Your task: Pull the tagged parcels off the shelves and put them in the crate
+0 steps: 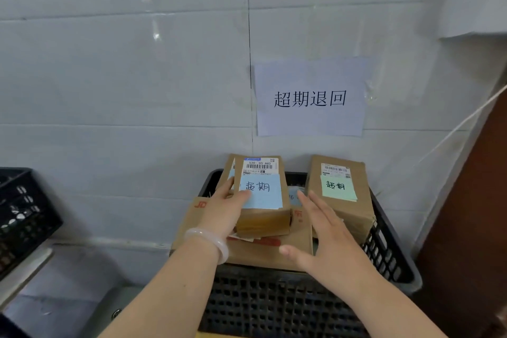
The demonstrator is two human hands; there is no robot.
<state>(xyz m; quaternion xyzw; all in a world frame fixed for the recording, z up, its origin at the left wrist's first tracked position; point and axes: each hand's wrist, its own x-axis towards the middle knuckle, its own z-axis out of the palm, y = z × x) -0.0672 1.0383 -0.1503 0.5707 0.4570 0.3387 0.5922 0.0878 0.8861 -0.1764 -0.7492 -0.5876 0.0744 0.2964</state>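
Near the far edge of the crate [389, 252], the parcel [263, 219], stiff and likely light, is being gripped at its left side by the left hand [225, 208]; the right hand [326, 230] is being held released.

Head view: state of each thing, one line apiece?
Blue-tagged parcel: lying on the JD box, gripped by left hand.
Green-tagged parcel: at the crate right, untouched.
JD box: flat across the crate top.
Right hand: open, beside that parcel.
Crate: piled above its rim.

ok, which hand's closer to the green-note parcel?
Right. The right hand is open just left of the green-note parcel; the left hand grips the blue-note parcel, further left.
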